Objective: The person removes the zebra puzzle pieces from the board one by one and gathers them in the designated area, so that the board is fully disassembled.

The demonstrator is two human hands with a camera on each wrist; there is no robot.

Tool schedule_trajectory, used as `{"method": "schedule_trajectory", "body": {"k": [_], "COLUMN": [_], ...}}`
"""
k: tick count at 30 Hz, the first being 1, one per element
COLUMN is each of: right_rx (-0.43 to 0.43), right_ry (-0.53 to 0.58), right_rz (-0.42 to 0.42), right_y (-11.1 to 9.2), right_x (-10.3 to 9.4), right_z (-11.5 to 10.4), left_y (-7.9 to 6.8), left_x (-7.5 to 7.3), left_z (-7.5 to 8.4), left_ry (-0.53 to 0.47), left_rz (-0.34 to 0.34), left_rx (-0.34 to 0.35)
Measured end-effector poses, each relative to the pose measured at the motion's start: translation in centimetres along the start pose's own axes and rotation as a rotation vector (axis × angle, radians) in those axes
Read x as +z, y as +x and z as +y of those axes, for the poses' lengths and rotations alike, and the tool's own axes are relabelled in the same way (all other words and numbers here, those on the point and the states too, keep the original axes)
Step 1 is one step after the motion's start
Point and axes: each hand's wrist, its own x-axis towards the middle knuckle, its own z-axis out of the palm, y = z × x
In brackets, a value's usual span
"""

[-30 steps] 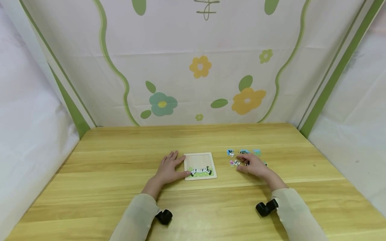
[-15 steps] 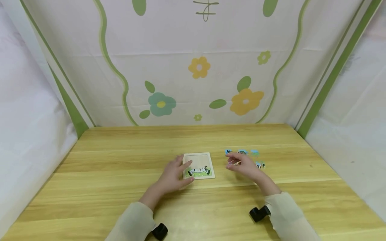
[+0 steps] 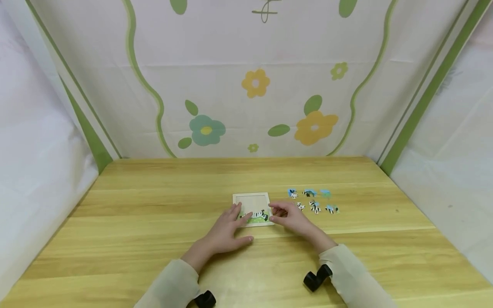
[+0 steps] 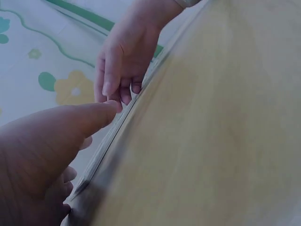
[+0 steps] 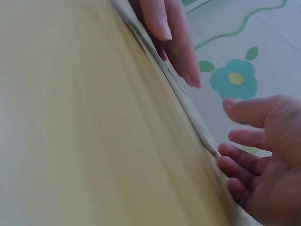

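Observation:
A square wooden puzzle tray [image 3: 250,200] lies on the table in the head view. A zebra-body piece [image 3: 259,216] with green grass fills the lower part of its recess. My left hand [image 3: 224,231] is at the tray's lower left, fingers spread, some over the tray's left side and the thumb below its front edge. My right hand [image 3: 290,218] has its fingertips right at the tray's right border. In the right wrist view a gap shows between that hand's thumb [image 5: 247,112] and forefinger, with nothing in it.
Several loose puzzle pieces lie right of the tray in two rows, among them a blue-and-white piece [image 3: 292,193], a green-and-blue piece [image 3: 325,193] and a zebra-striped piece [image 3: 314,207]. Behind the wooden table [image 3: 154,205] hangs a flowered cloth [image 3: 231,51].
My right hand has moved left from the loose pieces to the tray's right border, uncovering the pieces. My left hand has shifted slightly, its thumb now below the tray's front edge.

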Motion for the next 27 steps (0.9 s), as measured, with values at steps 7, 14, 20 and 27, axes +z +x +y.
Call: {"method": "schedule_trajectory", "body": {"k": [7, 14, 20, 27], "right_rx": [-0.004, -0.007, 0.012, 0.030], "right_ry": [-0.087, -0.175, -0.202, -0.266], "right_rz": [0.038, 0.054, 0.066, 0.059], "right_y": [0.3, 0.1, 0.3, 0.5], "right_x": [1.8, 1.9, 2.1, 2.2], "right_z": [1.9, 2.3, 2.1, 1.8], "left_y": [-0.5, -0.4, -0.4, -0.4], "left_x": [0.3, 0.6, 0.5, 0.4], "left_z": [-0.1, -0.3, -0.3, -0.2], "left_ry": [0.056, 0.084, 0.092, 0.096], "left_rz": [-0.057, -0.065, -0.080, -0.092], "left_rx": [0.004, 0.019, 0.017, 0.010]}}
